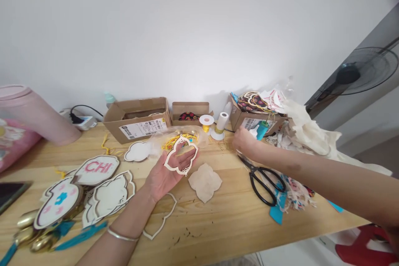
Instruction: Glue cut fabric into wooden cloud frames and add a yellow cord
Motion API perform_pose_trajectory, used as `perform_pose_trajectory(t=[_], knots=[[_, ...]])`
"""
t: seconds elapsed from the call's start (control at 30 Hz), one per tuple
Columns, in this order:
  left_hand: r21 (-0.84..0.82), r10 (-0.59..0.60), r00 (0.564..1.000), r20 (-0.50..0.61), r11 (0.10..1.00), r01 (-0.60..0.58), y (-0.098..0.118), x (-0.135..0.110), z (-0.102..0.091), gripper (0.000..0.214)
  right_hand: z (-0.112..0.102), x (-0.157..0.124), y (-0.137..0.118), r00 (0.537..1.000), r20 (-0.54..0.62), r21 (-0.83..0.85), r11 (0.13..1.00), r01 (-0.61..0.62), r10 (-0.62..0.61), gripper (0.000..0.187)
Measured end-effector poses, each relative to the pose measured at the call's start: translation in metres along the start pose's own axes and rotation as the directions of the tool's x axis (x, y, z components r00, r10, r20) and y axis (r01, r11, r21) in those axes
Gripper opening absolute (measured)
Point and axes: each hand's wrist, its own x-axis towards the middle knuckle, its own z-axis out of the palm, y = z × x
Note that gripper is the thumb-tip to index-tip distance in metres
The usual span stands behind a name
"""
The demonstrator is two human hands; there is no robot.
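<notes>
My left hand (162,174) holds a thin wooden frame (168,163) with a scalloped, pointed outline, thumb on its edge and fingers behind it. Just right of it on the table lies a beige four-lobed fabric-covered piece (205,183). A bare scalloped outline frame (160,228) lies below my left wrist. My right hand (246,142) is closed in front of the right cardboard box; what its fingers hold is hidden. Close behind it are a white nozzle-like tip (254,130) and a green thread spool (262,129). Black-handled scissors (263,181) lie below my right hand.
At left are embroidered plaques (97,169), stacked frames (109,197), brass bells (43,241) and a phone (12,195). Cardboard boxes (137,118) line the wall, with thread spools (222,122) between them. Cloth (314,133) and fabric scraps (296,193) lie at right.
</notes>
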Motion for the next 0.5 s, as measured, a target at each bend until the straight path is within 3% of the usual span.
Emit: perform_pose_trajectory(t=[0.13, 0.17, 0.23, 0.27, 0.33, 0.4, 0.5], knots=[[0.096, 0.068, 0.992, -0.111, 0.994, -0.057, -0.003, -0.001, 0.002, 0.055, -0.027, -0.019, -0.009, 0.995, 0.008, -0.021, 0.995, 0.095, -0.094, 0.009], [0.152, 0.101, 0.981, -0.164, 0.985, -0.076, -0.005, -0.001, 0.005, 0.057, -0.033, -0.027, -0.018, 0.985, -0.074, 0.028, 0.987, 0.159, -0.157, 0.018], [0.29, 0.172, 0.944, -0.282, 0.953, -0.087, -0.01, -0.002, 0.013, 0.064, -0.037, -0.045, -0.042, 0.932, -0.321, 0.152, 0.962, 0.227, -0.169, 0.032], [0.363, 0.206, 0.92, -0.333, 0.929, -0.076, -0.014, -0.002, 0.017, 0.068, -0.034, -0.053, -0.056, 0.893, -0.43, 0.205, 0.948, 0.242, -0.135, 0.039], [0.466, 0.28, 0.867, -0.412, 0.883, -0.064, -0.022, -0.003, 0.027, 0.076, -0.022, -0.067, -0.085, 0.844, -0.536, 0.311, 0.925, 0.219, -0.02, 0.058], [0.52, 0.335, 0.842, -0.422, 0.85, -0.078, -0.03, -0.006, 0.036, 0.079, -0.003, -0.073, -0.108, 0.833, -0.552, 0.375, 0.906, 0.196, 0.048, 0.073], [0.65, 0.421, 0.818, -0.392, 0.756, -0.077, -0.042, -0.012, 0.043, 0.074, 0.025, -0.076, -0.125, 0.806, -0.58, 0.385, 0.912, 0.143, 0.119, 0.077]])
